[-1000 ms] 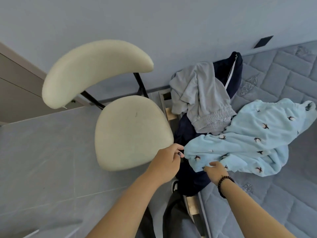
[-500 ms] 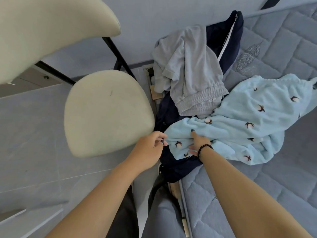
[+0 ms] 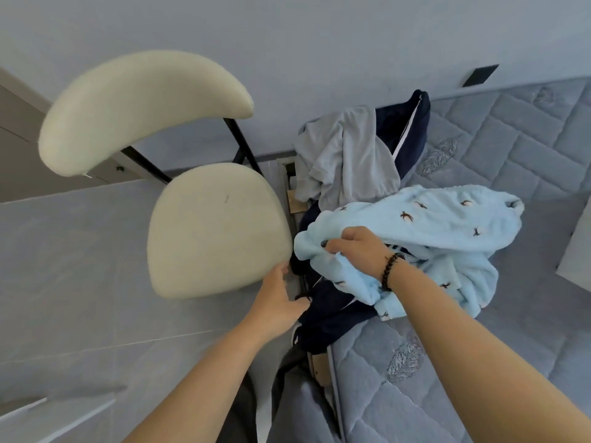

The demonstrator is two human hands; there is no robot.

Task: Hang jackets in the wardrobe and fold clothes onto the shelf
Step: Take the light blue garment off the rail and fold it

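Note:
A pile of clothes lies at the corner of the bed. My right hand (image 3: 355, 251), with a bead bracelet on the wrist, grips a bunched fold of the light-blue fleece garment (image 3: 431, 219) with small dark prints and holds it raised off the pile. Under it lies a navy jacket (image 3: 329, 318) with white trim, draped over the bed's edge. A grey garment (image 3: 351, 161) is crumpled on the far part of the pile. My left hand (image 3: 278, 298) is lower left, fingers relaxed, its thumb against the navy jacket, holding nothing that I can see.
A cream padded chair (image 3: 217, 228) with black legs stands close to the bed's left side, its seat edge beside my left hand. The quilted grey-blue mattress (image 3: 511, 139) spreads to the right. Grey tiled floor (image 3: 80, 266) lies on the left, a wall behind.
My left hand let go of the light-blue garment and dropped toward the navy jacket. My right hand closed on the light-blue garment and lifted it off the pile.

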